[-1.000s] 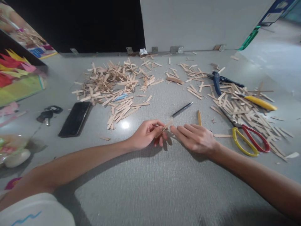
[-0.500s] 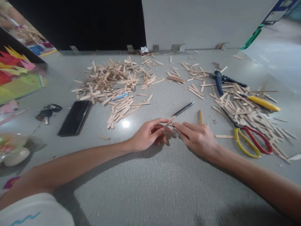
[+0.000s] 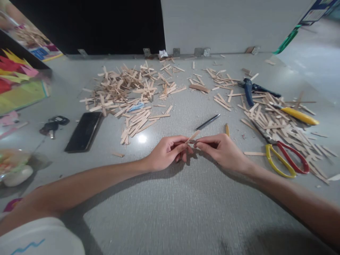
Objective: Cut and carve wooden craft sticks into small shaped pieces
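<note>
My left hand [image 3: 166, 153] is closed, pinching a short wooden stick piece [image 3: 193, 136] between thumb and fingers just above the grey table [image 3: 170, 212]. My right hand [image 3: 223, 151] meets it from the right, its fingertips pinched against the same stick piece. A black pen [image 3: 207, 122] and a yellow pencil [image 3: 227, 129] lie just beyond the hands.
A big heap of cut wooden sticks [image 3: 124, 90] covers the far left; more sticks [image 3: 273, 120] lie at the right with red-and-yellow scissors [image 3: 284, 159], a yellow-handled tool [image 3: 299, 115] and blue pliers [image 3: 248, 91]. A black phone [image 3: 84, 131] and keys [image 3: 53, 124] lie left.
My right hand's fingers, stretched flat a second ago, have curled in and pinched onto the stick piece. The stick has tilted up slightly between both hands.
</note>
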`<state>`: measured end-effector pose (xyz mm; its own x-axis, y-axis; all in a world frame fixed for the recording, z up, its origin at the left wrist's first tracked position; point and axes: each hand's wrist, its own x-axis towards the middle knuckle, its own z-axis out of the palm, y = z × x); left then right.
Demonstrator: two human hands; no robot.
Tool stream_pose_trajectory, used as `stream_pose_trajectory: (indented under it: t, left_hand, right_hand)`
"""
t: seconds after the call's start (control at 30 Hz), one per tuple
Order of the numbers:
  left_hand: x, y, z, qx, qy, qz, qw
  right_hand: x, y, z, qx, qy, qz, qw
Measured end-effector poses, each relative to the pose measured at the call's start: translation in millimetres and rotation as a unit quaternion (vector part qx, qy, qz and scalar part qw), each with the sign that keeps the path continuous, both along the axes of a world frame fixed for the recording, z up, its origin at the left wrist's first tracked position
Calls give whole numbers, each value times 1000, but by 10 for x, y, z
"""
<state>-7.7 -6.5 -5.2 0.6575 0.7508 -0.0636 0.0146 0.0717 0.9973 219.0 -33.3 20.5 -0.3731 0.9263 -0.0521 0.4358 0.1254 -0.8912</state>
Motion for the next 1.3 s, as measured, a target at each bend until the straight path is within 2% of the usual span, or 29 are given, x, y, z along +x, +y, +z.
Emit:
stream_pose_trajectory:
  t: [0.23, 0.3, 0.33, 0.4, 0.47, 0.53, 0.57, 0.63, 0.83, 1.03, 1.13, 1.23, 1.3]
  left_hand:
    - [-13, 16, -11, 8, 1, 1, 1000]
    - [-11, 18, -4, 7, 2, 2, 1000]
    - [-8, 18, -4, 5, 3, 3, 1000]
    - [-1, 16, -12, 2, 1, 6, 1000]
    - [3, 13, -37, 1, -2, 10, 1000]
    - [1, 13, -72, 2, -3, 15, 1000]
    - [-2, 14, -90, 2, -3, 18, 1000]
    - [-11, 18, -120, 3, -4, 23, 1000]
    - [-20, -2, -126, 37, 13, 31, 999]
    - [-13, -52, -138, 151, 32, 52, 987]
    - [-15, -60, -148, 182, 45, 53, 981]
    - [-17, -63, -133, 180, 54, 52, 981]
    - [-18, -63, -116, 173, 59, 51, 982]
  right_hand:
    - [6, 27, -3, -18, 31, 27, 999]
    - [-3, -3, -35, 23, -4, 10, 1000]
    - [-6, -27, -58, 67, -38, -10, 997]
    - [-7, -85, -112, 196, -131, -51, 971]
    - [2, -137, -159, 326, -223, -58, 917]
    - [15, -166, -186, 405, -279, -39, 870]
    - [20, -172, -192, 426, -295, -31, 855]
    - [23, -173, -196, 443, -313, -28, 840]
    - [-28, -203, -210, 459, -327, -56, 824]
    - [-84, -286, -175, 523, -376, -49, 763]
    - [-97, -293, -146, 541, -394, -45, 741]
    - [-93, -287, -134, 538, -404, -40, 739]
    - [-81, -284, -137, 529, -398, -37, 748]
